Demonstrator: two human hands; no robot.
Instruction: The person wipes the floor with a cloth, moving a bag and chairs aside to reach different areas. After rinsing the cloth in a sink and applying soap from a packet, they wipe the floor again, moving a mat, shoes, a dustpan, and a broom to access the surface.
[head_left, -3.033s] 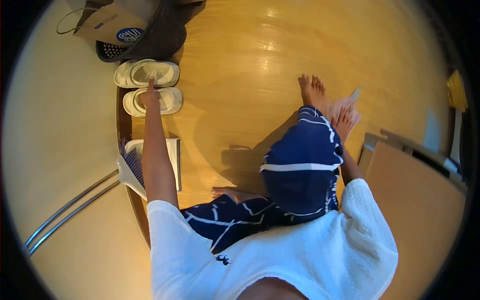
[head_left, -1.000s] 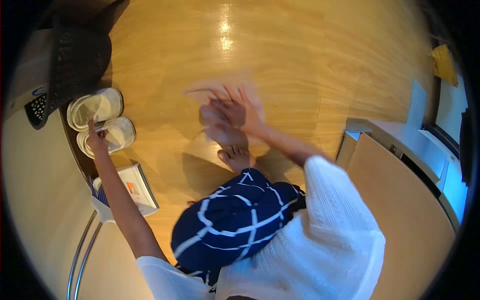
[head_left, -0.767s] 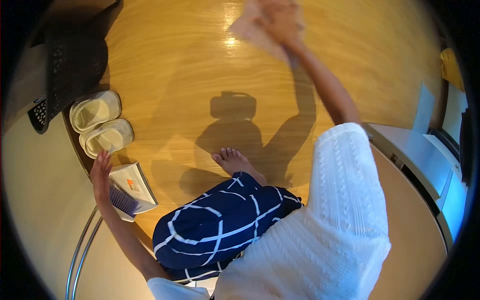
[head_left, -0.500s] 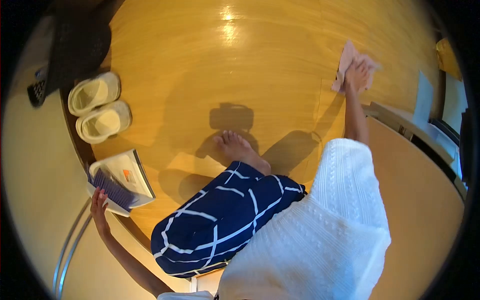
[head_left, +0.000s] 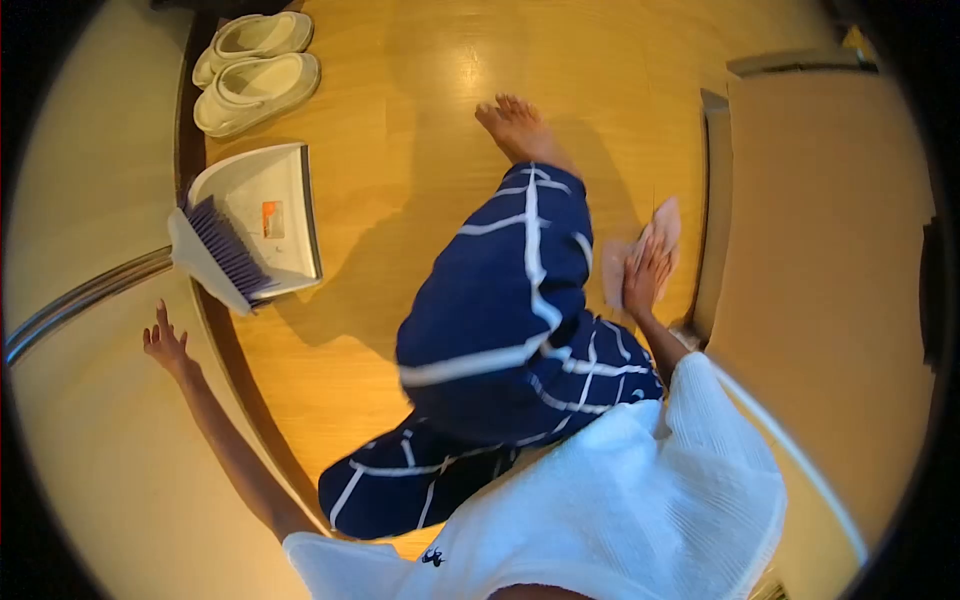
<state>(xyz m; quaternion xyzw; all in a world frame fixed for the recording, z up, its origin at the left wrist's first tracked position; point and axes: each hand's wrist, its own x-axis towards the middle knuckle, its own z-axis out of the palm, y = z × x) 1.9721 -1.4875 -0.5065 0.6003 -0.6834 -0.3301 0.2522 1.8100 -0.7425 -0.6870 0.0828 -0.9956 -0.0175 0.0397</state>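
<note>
My right hand (head_left: pixel 649 276) lies with its fingers stretched out over a pink cloth (head_left: pixel 614 262) on the wooden floor. Part of the cloth is hidden beneath the palm and fingers. My left hand (head_left: pixel 167 342) is open and empty, its fingers apart, against the pale panel (head_left: pixel 100 420) at the left. A white dustpan (head_left: pixel 292 225) lies close above that hand, on the floor by the panel. Across its side rests a brush with purple bristles (head_left: pixel 228 248). My bare foot (head_left: pixel 522 128) and bent knee in dark checked trousers (head_left: pixel 490 300) are between my hands.
Two cream clogs (head_left: pixel 262 88) stand on the floor at the upper left. A metal rail (head_left: pixel 95 290) runs along the left panel. A large tan panel (head_left: pixel 820 220) borders the floor at the right, with a white cable (head_left: pixel 795 450) below it.
My right hand and the cloth have come back from the far right to beside my knee. My left hand is now farther from the brush. The view has shifted and my legs have moved.
</note>
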